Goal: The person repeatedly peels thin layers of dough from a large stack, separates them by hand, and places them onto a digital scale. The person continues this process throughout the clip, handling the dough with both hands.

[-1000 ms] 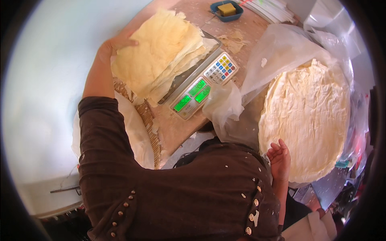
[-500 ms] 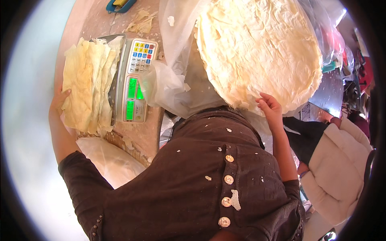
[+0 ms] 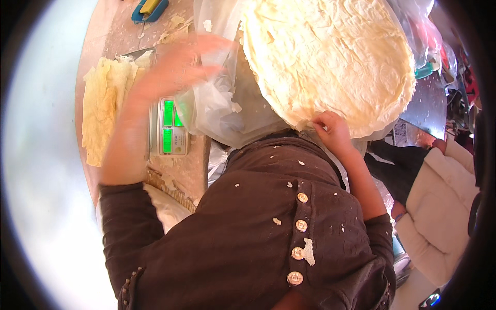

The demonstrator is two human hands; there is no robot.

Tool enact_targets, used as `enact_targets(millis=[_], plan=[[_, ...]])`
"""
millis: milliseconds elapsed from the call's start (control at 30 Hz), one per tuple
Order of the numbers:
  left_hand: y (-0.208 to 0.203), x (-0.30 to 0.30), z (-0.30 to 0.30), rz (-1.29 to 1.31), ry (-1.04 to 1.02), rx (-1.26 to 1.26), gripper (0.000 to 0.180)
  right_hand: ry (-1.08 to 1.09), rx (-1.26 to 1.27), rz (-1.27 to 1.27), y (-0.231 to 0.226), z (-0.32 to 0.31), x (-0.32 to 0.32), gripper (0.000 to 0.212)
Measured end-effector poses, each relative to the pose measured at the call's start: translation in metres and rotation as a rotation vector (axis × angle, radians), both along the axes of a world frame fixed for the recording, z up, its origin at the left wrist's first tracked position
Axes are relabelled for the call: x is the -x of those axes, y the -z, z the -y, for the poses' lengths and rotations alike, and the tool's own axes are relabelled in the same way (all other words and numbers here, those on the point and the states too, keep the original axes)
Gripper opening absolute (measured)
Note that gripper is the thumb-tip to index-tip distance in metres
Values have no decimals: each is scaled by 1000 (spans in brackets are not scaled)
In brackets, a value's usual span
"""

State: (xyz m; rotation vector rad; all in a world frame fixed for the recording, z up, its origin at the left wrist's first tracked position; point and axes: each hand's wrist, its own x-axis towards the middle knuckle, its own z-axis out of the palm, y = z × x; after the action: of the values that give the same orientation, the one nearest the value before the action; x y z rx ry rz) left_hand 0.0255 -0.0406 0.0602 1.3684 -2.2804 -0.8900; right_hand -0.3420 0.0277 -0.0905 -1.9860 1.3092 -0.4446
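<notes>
On cloudy plastic (image 3: 253,111) right of the scale (image 3: 178,143) lie pale, crinkled round sheets (image 3: 330,57); my right hand (image 3: 336,133) curls at their near edge, pinching or not, I can't tell. My left hand (image 3: 178,67), blurred, spreads above the tabletop (image 3: 190,178), where a blue dish (image 3: 158,12) holds a yellow block (image 3: 149,5).

Left hand (image 3: 178,67) blurred, partly hiding scale (image 3: 178,142) (display (image 3: 168,112) unreadable); pale round sheets (image 3: 330,62) cut by top edge.

Illegible digits (image 3: 168,112) on the green-lit scale (image 3: 179,143)
</notes>
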Motion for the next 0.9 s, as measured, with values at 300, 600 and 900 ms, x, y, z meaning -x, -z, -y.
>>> enact_targets(millis=[300,600,900], plan=[[131,136,-23,240,454,291,42,241,-227,242,-1,14,23,12],[146,147,-3,102,458,112,17,360,-181,207,-4,-8,44,17],[117,159,16,48,249,-211,20,258,98,72,-23,-18,30,23]])
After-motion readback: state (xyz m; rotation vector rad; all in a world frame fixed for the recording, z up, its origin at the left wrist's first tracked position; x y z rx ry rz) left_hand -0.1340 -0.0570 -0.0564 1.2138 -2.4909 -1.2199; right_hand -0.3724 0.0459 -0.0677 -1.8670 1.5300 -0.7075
